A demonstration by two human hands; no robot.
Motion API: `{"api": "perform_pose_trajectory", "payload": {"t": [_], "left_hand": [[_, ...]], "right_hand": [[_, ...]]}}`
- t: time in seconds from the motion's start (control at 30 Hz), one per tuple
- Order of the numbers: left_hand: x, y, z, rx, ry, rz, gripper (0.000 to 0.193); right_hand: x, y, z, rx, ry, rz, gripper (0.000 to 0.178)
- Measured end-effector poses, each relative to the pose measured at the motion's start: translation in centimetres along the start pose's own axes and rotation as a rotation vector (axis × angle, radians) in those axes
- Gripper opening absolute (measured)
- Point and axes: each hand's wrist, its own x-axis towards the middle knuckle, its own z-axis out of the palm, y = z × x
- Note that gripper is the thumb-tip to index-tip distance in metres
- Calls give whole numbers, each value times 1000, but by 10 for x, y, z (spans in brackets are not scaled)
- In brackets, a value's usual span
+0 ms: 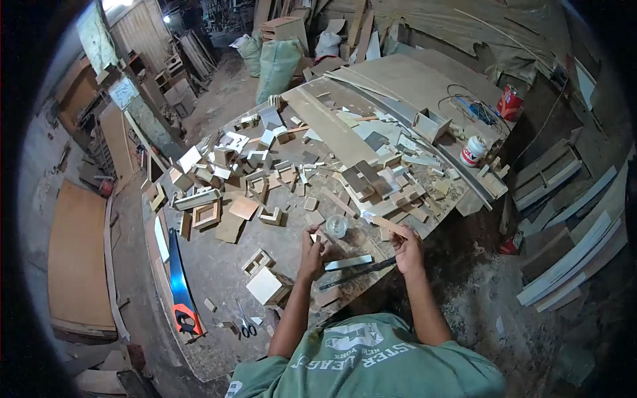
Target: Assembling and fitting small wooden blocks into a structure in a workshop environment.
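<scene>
My right hand (409, 251) grips a flat, light-brown wooden strip (387, 226), whose far end carries something white. My left hand (310, 255) is closed with its fingertips together around a small pale wood block (315, 237), partly hidden by the fingers. Between the two hands stands a small clear cup (337, 226). Closer to me lie a white-faced strip (349, 263) and a long dark bar (358, 272) on the worktable (225, 292). Left of my left forearm sits a small wooden box with a white top (269, 286).
Scissors (247, 326) and a blue handsaw with an orange handle (180, 282) lie on the left side. Many wood offcuts and small frames (207, 213) cover the table's middle. A white glue jar (473, 152) and a red can (509, 103) stand at the right.
</scene>
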Motion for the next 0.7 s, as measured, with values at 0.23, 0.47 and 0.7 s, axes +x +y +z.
{"api": "perform_pose_trajectory", "payload": {"t": [0.23, 0.47, 0.7], "left_hand": [[-20, 10, -6, 6, -10, 131, 44], [-35, 5, -23, 165, -42, -42, 30], [-43, 2, -14, -178, -155, -87, 48]], "right_hand": [[-24, 22, -17, 64, -82, 240, 13], [-53, 37, -8, 96, -153, 495, 24], [-64, 28, 2, -126, -345, 364, 20]]}}
